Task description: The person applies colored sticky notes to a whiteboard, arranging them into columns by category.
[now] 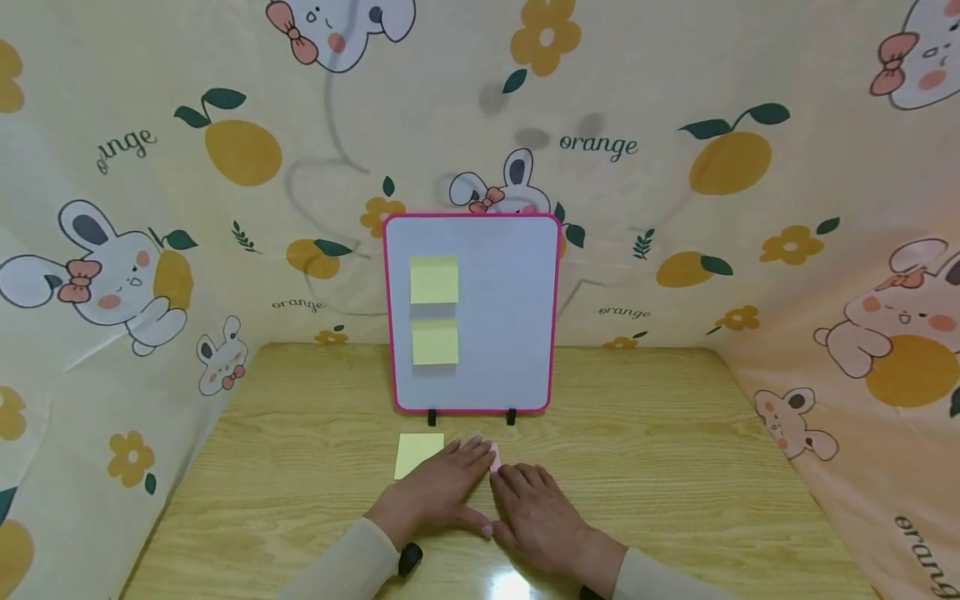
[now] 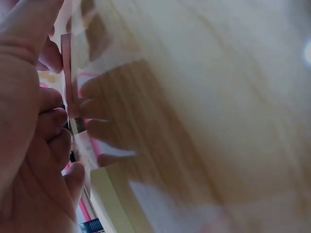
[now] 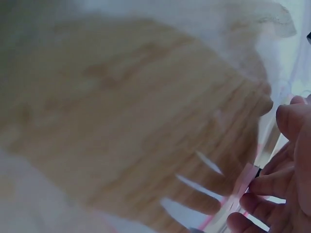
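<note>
A pink sticky note pad [image 1: 495, 458] lies on the wooden table, mostly hidden under my hands. My left hand [image 1: 438, 490] is spread palm down, its straight fingers reaching over the pad's left side. From the right, my right hand [image 1: 542, 518] lays its fingertips at the pad's right edge. The thumbs meet or nearly meet in front. Seen edge-on in the left wrist view, the pink pad [image 2: 69, 73] stands by the left fingers; the right wrist view has it [image 3: 244, 184] beside the right fingers. Left of it lies a yellow sticky note pad [image 1: 416, 452], partly behind my left hand.
Behind the pads stands a whiteboard [image 1: 506, 317] with a pink frame on black feet [image 1: 512, 417]. An upper yellow note [image 1: 434, 279] and a lower yellow note [image 1: 435, 342] stick to its left side. Patterned cloth [image 1: 637, 192] walls the table [image 1: 660, 433] on three sides.
</note>
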The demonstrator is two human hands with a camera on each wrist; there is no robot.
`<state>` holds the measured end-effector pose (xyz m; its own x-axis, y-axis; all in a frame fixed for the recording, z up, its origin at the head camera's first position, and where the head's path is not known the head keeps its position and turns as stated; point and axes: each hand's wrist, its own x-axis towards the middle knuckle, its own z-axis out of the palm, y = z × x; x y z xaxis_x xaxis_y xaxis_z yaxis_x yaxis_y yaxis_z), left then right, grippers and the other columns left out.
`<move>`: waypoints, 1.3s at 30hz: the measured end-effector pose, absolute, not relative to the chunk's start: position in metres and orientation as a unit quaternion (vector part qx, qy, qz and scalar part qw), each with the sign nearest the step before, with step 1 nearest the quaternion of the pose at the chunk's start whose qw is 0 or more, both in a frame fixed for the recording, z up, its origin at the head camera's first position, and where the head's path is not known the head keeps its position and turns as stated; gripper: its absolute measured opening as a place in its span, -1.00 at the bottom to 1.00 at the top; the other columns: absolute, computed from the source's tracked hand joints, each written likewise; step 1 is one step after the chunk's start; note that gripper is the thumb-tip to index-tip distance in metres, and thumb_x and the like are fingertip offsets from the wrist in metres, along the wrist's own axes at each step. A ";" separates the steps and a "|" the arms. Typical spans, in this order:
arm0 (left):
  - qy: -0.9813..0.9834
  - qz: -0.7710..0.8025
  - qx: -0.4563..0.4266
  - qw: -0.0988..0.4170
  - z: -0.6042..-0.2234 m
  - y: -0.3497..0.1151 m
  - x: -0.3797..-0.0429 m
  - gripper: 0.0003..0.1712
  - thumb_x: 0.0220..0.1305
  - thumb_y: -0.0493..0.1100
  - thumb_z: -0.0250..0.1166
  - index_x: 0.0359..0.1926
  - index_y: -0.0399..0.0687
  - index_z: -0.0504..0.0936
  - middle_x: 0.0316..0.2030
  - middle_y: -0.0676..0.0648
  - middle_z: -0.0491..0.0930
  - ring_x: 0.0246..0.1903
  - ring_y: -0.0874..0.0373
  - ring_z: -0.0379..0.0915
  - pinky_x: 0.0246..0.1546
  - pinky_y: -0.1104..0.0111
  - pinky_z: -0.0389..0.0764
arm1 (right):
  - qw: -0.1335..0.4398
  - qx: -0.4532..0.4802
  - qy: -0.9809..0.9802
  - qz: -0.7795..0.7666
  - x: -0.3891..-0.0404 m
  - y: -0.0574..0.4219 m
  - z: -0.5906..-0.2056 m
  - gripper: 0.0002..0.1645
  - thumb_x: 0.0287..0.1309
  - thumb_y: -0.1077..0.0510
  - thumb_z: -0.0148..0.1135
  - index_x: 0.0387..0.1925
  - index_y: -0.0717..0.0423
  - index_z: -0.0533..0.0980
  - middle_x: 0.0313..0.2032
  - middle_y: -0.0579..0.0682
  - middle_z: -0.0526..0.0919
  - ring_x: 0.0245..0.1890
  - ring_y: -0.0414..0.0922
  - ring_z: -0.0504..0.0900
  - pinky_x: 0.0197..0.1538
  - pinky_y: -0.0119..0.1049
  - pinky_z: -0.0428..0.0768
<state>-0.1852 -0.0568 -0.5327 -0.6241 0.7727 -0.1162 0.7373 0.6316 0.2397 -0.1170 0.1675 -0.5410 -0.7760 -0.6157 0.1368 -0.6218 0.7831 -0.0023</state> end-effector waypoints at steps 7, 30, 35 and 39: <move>0.904 0.058 0.411 0.101 -0.534 -0.054 -0.188 0.44 0.03 0.67 0.31 0.66 -0.16 0.12 0.66 -0.13 0.08 0.67 -0.02 -0.06 0.68 0.05 0.06 | 0.072 0.339 -0.938 0.016 -0.117 0.168 -0.544 -0.25 0.51 -0.23 0.14 0.41 0.25 0.48 0.33 0.12 0.56 0.32 0.07 0.53 0.37 0.08 0.56; 0.908 0.046 0.402 0.111 -0.534 -0.063 -0.201 0.42 0.01 0.68 0.28 0.68 -0.03 0.10 0.67 -0.03 0.08 0.68 0.06 -0.10 0.70 0.05 -0.02 | 0.030 0.346 -0.937 0.040 -0.126 0.173 -0.539 -0.39 0.45 -0.14 0.28 0.36 0.09 0.54 0.31 -0.01 0.60 0.31 0.01 0.55 0.35 0.05 0.60; 0.904 0.039 0.412 0.105 -0.537 -0.065 -0.202 0.42 0.02 0.70 0.23 0.69 -0.03 0.09 0.67 -0.01 0.06 0.68 0.08 -0.11 0.70 0.08 -0.02 | 0.040 0.353 -0.934 0.041 -0.127 0.174 -0.539 -0.40 0.44 -0.12 0.29 0.35 0.09 0.54 0.29 -0.01 0.61 0.29 0.00 0.56 0.32 0.05 0.62; 0.900 0.039 0.423 0.097 -0.539 -0.066 -0.203 0.41 0.04 0.71 0.21 0.68 -0.04 0.10 0.67 -0.03 0.07 0.67 0.07 -0.10 0.70 0.08 -0.02 | 0.042 0.360 -0.931 0.048 -0.132 0.178 -0.540 -0.49 0.45 -0.13 0.28 0.28 0.03 0.58 0.25 -0.06 0.63 0.28 -0.03 0.56 0.32 0.04 0.61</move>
